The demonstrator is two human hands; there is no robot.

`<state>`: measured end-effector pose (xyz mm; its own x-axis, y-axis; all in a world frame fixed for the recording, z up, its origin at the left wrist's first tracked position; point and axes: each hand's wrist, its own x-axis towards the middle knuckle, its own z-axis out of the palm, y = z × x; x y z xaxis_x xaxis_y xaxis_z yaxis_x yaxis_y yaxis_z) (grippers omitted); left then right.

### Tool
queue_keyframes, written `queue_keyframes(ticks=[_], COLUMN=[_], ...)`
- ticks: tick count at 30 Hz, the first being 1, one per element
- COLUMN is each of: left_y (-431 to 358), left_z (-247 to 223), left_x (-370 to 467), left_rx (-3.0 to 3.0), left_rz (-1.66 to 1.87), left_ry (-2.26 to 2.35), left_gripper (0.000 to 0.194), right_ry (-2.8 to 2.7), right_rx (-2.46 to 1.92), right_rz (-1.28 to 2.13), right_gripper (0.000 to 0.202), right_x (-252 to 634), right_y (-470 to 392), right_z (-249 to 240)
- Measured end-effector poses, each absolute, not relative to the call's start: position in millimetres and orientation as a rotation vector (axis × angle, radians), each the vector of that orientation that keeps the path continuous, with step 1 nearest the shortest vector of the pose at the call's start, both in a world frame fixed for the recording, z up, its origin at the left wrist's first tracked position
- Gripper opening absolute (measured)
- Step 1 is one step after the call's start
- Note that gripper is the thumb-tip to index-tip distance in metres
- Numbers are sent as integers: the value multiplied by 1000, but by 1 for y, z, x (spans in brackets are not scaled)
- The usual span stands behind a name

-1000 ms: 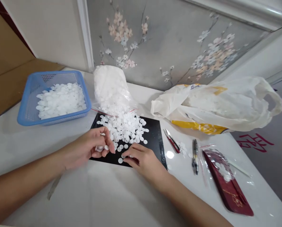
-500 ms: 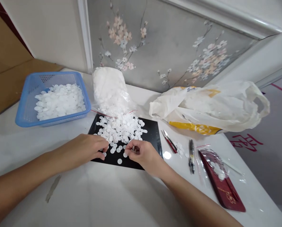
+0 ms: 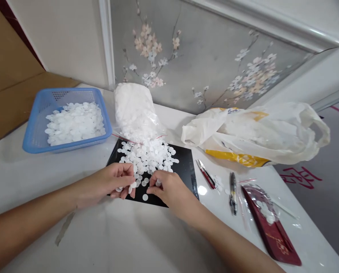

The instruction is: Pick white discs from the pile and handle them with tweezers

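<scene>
Small white discs (image 3: 149,155) lie heaped on a black sheet (image 3: 183,161), spilling from the mouth of a clear plastic bag (image 3: 133,106). My left hand (image 3: 116,182), turned partly palm up at the sheet's left side, pinches a few white discs between thumb and fingers. Over the sheet's front right part is my right hand (image 3: 167,189), its thumb and forefinger curled near each other with a disc visible by the fingers; whether it grips that disc is unclear. One loose disc (image 3: 145,197) lies between the hands near the sheet's front edge.
A blue basket (image 3: 67,147) holding many white discs stands at the left. To the right are a white and yellow plastic bag (image 3: 251,132), red-handled snips (image 3: 206,175), a pen (image 3: 233,193) and a dark red case (image 3: 271,235) under a clear bag. A flowered panel rises behind.
My left hand has turned over and lifted, and discs now show in its fingers. My right hand has shifted slightly, its fingertips a little farther apart. The whole view has moved slightly.
</scene>
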<state>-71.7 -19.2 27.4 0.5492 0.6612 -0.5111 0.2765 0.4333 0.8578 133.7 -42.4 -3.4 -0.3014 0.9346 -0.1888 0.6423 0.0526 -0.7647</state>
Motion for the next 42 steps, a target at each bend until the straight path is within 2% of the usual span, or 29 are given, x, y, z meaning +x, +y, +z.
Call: queue_keyframes(ticks=[6,8,11,13,17,20,23,28,31,35,38,42], left_y=[-13,-11,-12,-14,-19,-20,-19,-17,-16,-16,-15,-10], left_z=[30,29,24,20,12,8,5,2,2,8,15,23], left_x=[-73,-73,-71,-69,-65,-63,-64,-67,-66,-64,-64,-66], left_rx=[904,950,1315,1707,2222,2339,2375,2338,2302,2197,1864,1264], left_rz=[431,454,432,342,104,47,63,76,66,151,300,430], left_ry=[977,1012,1190,1316,1342,1315,1292,1265,1275,1291,1335,1145], left_gripper=[3,21,35,28,9,6,9,11,10,18,16,13], right_ry=[-1767,-1681,-1779,-1915,-2230,-2356,-2295,-2240,-2170,-2118,-2160,-2158], right_rx=[-1464,-1421,-1457,-1442,-1268,-1146,-1197,-1252,-1351,-1460,-1462,-1436], right_rz=[1322,1363,1202,1056,811,669,716,842,873,894,883,852], right_gripper=[7,11,11,7,12,16,16,6,9,13,17,23], right_x=[151,158,161,159,156,157,160,159,154,148,147,149], right_y=[-31,-27,-26,-28,-32,-32,-29,-27,-28,-28,-28,-31], right_z=[4,5,1,-3,-15,-20,-18,-14,-13,-13,-11,-10])
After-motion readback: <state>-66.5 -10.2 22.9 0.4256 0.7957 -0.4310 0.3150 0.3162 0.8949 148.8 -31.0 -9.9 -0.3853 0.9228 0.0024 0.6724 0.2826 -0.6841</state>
